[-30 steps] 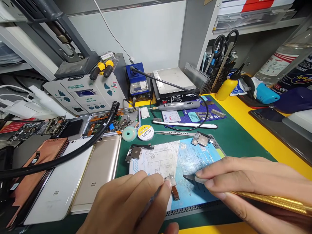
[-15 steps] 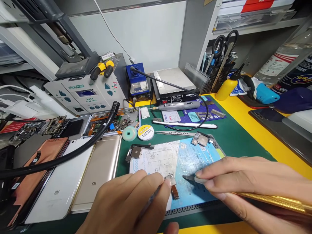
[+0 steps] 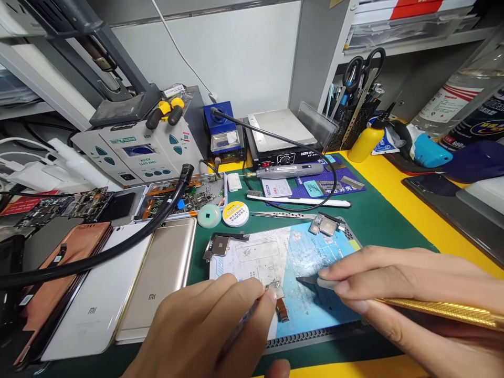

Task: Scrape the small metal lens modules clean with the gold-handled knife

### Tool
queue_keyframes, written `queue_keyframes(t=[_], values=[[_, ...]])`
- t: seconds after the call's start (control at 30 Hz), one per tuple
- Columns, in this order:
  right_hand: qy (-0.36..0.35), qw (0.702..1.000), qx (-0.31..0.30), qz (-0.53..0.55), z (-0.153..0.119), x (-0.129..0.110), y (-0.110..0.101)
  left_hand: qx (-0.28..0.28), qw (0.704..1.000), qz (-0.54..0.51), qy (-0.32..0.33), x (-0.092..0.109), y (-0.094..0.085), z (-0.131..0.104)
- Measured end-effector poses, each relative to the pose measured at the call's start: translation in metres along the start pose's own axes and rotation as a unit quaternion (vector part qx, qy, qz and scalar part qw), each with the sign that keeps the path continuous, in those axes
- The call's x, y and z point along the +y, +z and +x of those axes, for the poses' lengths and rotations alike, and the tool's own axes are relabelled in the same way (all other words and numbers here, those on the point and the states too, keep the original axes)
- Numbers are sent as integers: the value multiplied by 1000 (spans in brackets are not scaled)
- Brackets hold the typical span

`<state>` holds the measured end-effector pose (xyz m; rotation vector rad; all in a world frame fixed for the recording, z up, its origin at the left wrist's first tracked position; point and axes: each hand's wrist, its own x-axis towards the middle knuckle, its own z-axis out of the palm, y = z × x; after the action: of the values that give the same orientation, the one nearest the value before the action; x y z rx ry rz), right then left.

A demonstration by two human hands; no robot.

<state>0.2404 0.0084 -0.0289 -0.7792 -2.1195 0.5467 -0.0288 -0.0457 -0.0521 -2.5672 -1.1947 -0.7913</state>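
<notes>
The small metal module (image 3: 276,290) sits pinched between our left hand's (image 3: 212,320) thumb and index fingertips, over the printed sheet (image 3: 268,268). It looks light and stiff, perhaps slick on its flat face; its brown ribbon (image 3: 282,310), pointing toward us from the fingertips, seems bendy and easily creased, so the rigid edges are the safer hold. Our right hand's (image 3: 409,278) fingers grip a gold-handled knife (image 3: 437,310), blade tip just right of the module. Our left fingers hide its near-left side. Beyond both hands' fingers lie two more modules (image 3: 221,245) (image 3: 325,226) and tweezers (image 3: 283,215).
</notes>
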Motion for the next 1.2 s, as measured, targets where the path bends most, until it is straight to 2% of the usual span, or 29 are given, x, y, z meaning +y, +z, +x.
queue_keyframes(t=[0.3, 0.57, 0.63, 0.77, 0.87, 1.03, 1.2], values=[[9, 1000, 5, -8, 0, 0, 2, -14, 1000, 13, 17, -2, -4, 6], [-3, 1000, 0, -10, 9, -4, 0, 17, 998, 3, 63, -9, -2, 16], [-2, 1000, 1, -10, 8, -4, 0, 23, 999, 5, 47, -7, -2, 13], [3, 1000, 1, -8, 4, -3, -1, 40, 999, -4, -32, 2, -2, 7], [3, 1000, -3, 0, 3, -2, -1, 55, 997, -19, -55, 7, 0, 5], [-3, 1000, 0, -4, 1, -3, -2, 80, 994, -23, -71, 7, 0, 8], [20, 998, -19, 50, 0, 3, -5, 23, 999, -36, -30, -2, -7, 12]])
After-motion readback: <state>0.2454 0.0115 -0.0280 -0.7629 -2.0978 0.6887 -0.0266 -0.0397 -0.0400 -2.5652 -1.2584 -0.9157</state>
